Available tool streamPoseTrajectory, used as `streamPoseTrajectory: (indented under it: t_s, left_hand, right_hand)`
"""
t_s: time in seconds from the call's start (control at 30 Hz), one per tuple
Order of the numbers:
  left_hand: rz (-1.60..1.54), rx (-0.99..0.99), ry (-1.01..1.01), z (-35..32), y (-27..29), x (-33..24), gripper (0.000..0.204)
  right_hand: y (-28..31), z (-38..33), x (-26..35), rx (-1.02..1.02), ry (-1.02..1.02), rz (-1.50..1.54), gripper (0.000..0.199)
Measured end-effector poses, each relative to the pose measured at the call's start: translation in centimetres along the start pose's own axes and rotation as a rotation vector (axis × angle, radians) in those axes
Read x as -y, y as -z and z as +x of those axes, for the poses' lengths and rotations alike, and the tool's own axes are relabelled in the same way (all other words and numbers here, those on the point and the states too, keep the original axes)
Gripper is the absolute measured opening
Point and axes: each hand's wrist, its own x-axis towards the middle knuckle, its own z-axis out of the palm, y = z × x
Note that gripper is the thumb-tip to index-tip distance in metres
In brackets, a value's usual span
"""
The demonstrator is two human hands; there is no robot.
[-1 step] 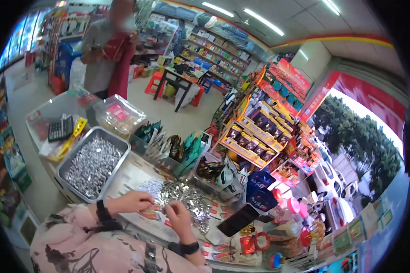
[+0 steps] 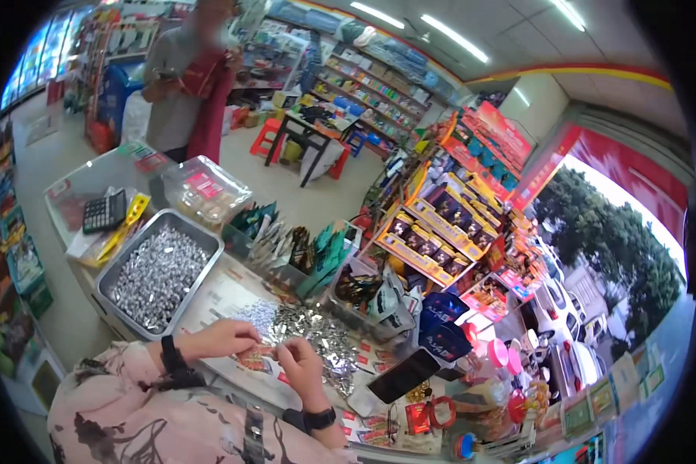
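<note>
Both grips sit close together over the worktop (image 2: 232, 298): our left hand (image 2: 223, 338) has its fingers curled nearly closed, thumb meeting fingertips, though whatever it pinches is too small for us to tell; our right hand (image 2: 300, 363) is likewise drawn in, fingertips bunched at the edge of the loose heap of small silver foil-wrapped pieces (image 2: 305, 331), and we cannot tell whether it has one of them; a black band (image 2: 171, 355) circles the left wrist and a black watch (image 2: 318, 420) the right.

Going from the left: a black calculator (image 2: 104, 210) lies beside a yellow flat packet (image 2: 130, 216) on a clear-topped case; next comes a grey rectangular metal tray (image 2: 199, 233) filled with the same silver pieces, just left of our left hand; behind it stands a clear lidded plastic box (image 2: 201, 188); the heap lies between tray and hands, spread on the worktop; right of our right hand rests a dark slab-shaped phone (image 2: 401, 374); farther right rise yellow display racks of dark packets (image 2: 433, 232); a person in a grey top (image 2: 179, 85) stands across the shop floor.
</note>
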Motion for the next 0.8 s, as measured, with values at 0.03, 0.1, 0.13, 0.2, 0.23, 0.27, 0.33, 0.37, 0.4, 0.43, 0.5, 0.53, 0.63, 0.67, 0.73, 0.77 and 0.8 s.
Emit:
streamPoseTrajectory:
  t_s: [0.03,0.1,0.13,0.2,0.23,0.27,0.33,0.37,0.4,0.43,0.5,0.53,0.63,0.67,0.73,0.77,0.8]
  left_hand:
    - [-0.271,0.004,0.157,-0.4,1.0,-0.1,0.024]
    - [-0.338,-0.028,0.210,-0.4,1.5,-0.5,0.023]
    - [-0.394,-0.048,0.248,-0.2,1.5,-0.8,0.022]
    - [-0.453,-0.096,0.299,-0.2,1.4,-1.0,0.021]
    - [-0.468,-0.071,0.311,0.0,1.4,-0.7,0.021]
    - [-0.491,-0.051,0.316,0.5,1.1,-0.2,0.021]
    - [-0.526,-0.050,0.325,1.1,0.5,0.6,0.020]
    - [-0.548,-0.032,0.313,1.4,0.1,1.0,0.021]
    - [-0.570,-0.014,0.300,1.6,-0.2,1.4,0.021]
    - [-0.585,0.018,0.290,1.7,-0.3,1.7,0.021]
    - [-0.601,0.020,0.292,1.6,-0.5,2.0,0.021]
    - [-0.615,0.027,0.287,1.4,-0.5,2.0,0.021]
    - [-0.635,0.021,0.325,0.8,-0.6,1.4,0.020]
    - [-0.642,0.012,0.364,0.8,-0.6,1.0,0.018]
    - [-0.642,0.037,0.413,0.6,-0.4,0.5,0.016]
    - [-0.687,-0.011,0.406,0.3,-0.2,0.8,0.016]
    - [-0.732,-0.058,0.400,0.2,0.1,1.1,0.016]
  right_hand:
    - [-1.0,0.5,0.8,0.077,-0.008,0.238,0.011]
    - [-1.6,0.8,0.6,0.114,-0.029,0.201,0.011]
    - [-1.9,1.0,0.4,0.131,-0.035,0.164,0.011]
    - [-2.0,1.3,0.0,0.178,-0.045,0.138,0.011]
    - [-2.0,1.1,-0.3,0.189,-0.074,0.205,0.011]
    - [-1.4,1.1,-0.6,0.205,-0.103,0.262,0.011]
    - [-1.0,1.2,-0.8,0.242,-0.139,0.316,0.012]
    - [-1.0,1.1,-0.7,0.255,-0.154,0.343,0.012]
    - [-1.0,1.0,-0.5,0.267,-0.169,0.370,0.012]
    - [-1.1,0.8,-0.4,0.264,-0.186,0.402,0.012]
    - [-1.2,0.6,-0.9,0.268,-0.190,0.420,0.013]
    - [-1.2,0.6,-1.1,0.267,-0.189,0.435,0.013]
    - [-1.5,0.2,-1.5,0.251,-0.162,0.453,0.014]
    - [-1.5,0.1,-1.5,0.233,-0.134,0.452,0.014]
    - [-1.7,0.2,-1.0,0.181,-0.117,0.452,0.014]
    - [-1.9,0.3,-0.4,0.173,-0.116,0.362,0.014]
    - [-2.0,0.6,-0.2,0.165,-0.120,0.272,0.014]
